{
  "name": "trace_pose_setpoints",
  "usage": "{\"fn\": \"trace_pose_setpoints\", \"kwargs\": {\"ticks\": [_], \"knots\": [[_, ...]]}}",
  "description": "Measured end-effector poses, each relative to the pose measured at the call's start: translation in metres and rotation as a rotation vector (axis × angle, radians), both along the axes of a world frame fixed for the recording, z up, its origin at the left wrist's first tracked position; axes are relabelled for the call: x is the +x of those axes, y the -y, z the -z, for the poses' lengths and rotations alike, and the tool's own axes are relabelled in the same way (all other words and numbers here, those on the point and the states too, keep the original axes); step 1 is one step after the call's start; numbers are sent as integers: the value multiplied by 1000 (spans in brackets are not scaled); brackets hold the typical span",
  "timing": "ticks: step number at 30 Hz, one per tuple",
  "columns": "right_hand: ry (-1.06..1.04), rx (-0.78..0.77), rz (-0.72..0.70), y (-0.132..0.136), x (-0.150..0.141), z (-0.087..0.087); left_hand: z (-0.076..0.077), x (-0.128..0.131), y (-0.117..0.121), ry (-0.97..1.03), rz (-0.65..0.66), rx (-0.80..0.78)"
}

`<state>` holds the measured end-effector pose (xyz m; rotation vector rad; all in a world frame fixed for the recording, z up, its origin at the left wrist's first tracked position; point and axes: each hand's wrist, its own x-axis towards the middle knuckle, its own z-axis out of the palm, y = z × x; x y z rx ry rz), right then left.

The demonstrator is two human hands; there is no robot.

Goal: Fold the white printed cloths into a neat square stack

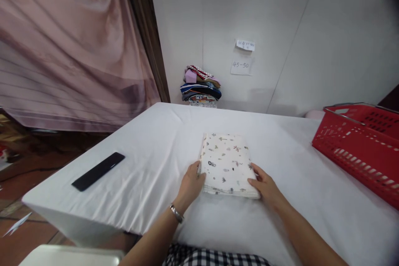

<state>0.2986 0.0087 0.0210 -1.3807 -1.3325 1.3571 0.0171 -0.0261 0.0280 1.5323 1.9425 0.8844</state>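
Note:
A folded white cloth with small printed figures lies flat in the middle of the white-covered table. My left hand rests against its near left corner, fingers curled onto the edge. At the near right corner, my right hand grips the edge with its fingers tucked at the cloth's side. A metal bracelet sits on my left wrist.
A black flat bar lies on the table's left side. A red plastic basket stands at the right. A stack of folded clothes sits at the far edge by the wall. Two paper labels hang on the wall; a pink curtain hangs left.

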Motion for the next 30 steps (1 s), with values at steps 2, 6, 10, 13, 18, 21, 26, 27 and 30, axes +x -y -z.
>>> {"fn": "trace_pose_setpoints", "kwargs": {"ticks": [2,6,10,13,18,21,26,27,30], "knots": [[-12,17,-1,0,5,2,2,1,2,46,5,2],[167,23,-27,2,14,5,-2,0,7,1,50,6],[529,218,-47,-6,10,-5,-12,4,3,-218,96,70],[698,303,-102,-22,-3,-17,-13,15,-4,-333,180,159],[862,450,-282,-48,-26,-15,-1,26,-4,-403,319,112],[931,410,-343,-55,-30,1,6,23,0,-388,315,102],[800,432,-267,-55,-25,17,11,15,-4,-303,319,115],[740,428,-219,-55,-23,18,10,13,-8,-271,310,115],[543,327,-9,-57,-17,18,4,7,-23,-170,184,125]]}}
